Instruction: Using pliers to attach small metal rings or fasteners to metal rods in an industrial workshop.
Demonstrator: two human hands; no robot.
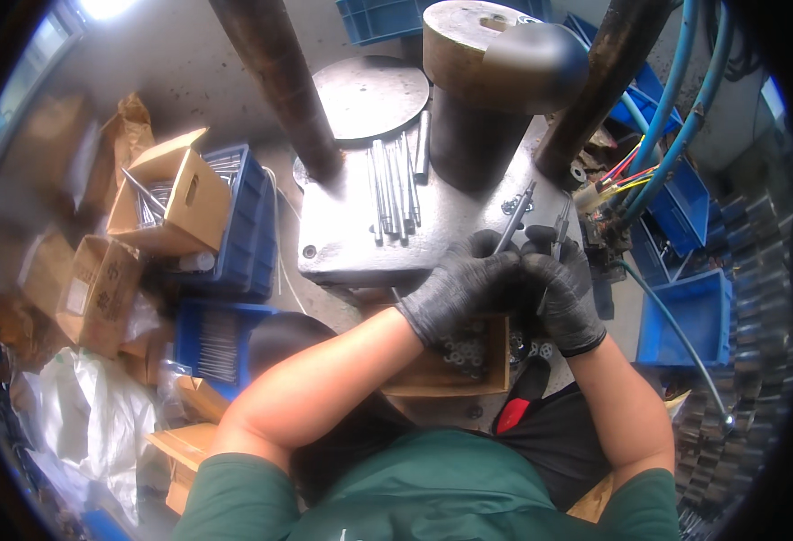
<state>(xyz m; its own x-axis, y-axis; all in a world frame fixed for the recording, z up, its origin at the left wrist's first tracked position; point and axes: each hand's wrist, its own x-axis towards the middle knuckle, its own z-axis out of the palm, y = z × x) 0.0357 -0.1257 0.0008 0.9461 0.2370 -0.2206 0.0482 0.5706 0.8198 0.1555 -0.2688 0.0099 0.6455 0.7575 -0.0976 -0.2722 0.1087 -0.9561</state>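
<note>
Both hands wear dark gloves and meet over the front right edge of the metal press table. My left hand is closed on a slim stepped metal shaft that points up and away. Close beside it, my right hand is closed round another thin metal shaft, also pointing away. The lower ends of both shafts are hidden in the gloves. Several metal rods lie side by side on the table, left of my hands. Small metal rings rest just beyond the left shaft.
A thick round post and two slanted columns rise from the table. Below my hands stands a box of small round parts. Cartons and blue crates fill the left; hoses and a blue bin the right.
</note>
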